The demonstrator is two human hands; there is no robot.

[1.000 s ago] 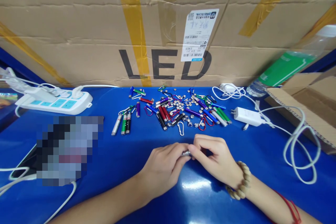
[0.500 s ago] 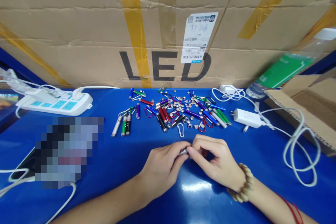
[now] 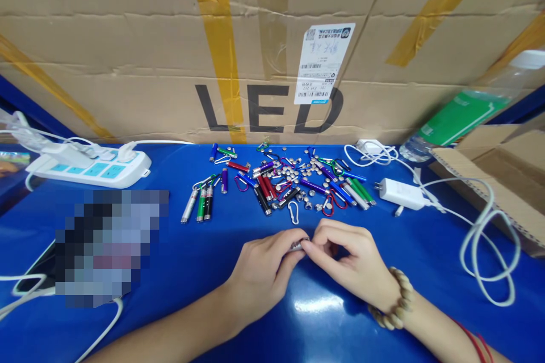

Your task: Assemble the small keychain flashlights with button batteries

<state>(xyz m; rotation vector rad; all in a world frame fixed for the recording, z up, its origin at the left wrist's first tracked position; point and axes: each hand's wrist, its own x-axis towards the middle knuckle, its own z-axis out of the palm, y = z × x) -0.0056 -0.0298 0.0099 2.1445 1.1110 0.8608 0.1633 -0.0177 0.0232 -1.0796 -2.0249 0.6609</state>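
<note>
My left hand [image 3: 264,266] is closed around a small silver flashlight [image 3: 297,246], with only part of its barrel showing between thumb and forefinger. At the flashlight's right end, the thumb and fingers of my right hand [image 3: 351,261] are pinched together; whatever sits between those fingertips is hidden. Beyond my hands lies a pile of similar small flashlights in red, blue, purple, black and green, such as a red one [image 3: 266,186]. Button cells [image 3: 290,171] and small carabiner clips, among them a white clip [image 3: 293,212], are scattered through the pile.
Left of the pile, three flashlights with clips, including a green one [image 3: 201,204], lie side by side. A white power strip [image 3: 128,173] and a blurred-out device [image 3: 114,244] are at left. To the right are a charger [image 3: 402,191], cables, a bottle [image 3: 460,113] and an open carton [image 3: 477,181].
My right fingertips have shifted slightly at the end of the silver flashlight. Both hands otherwise keep their place, and the pile looks unchanged.
</note>
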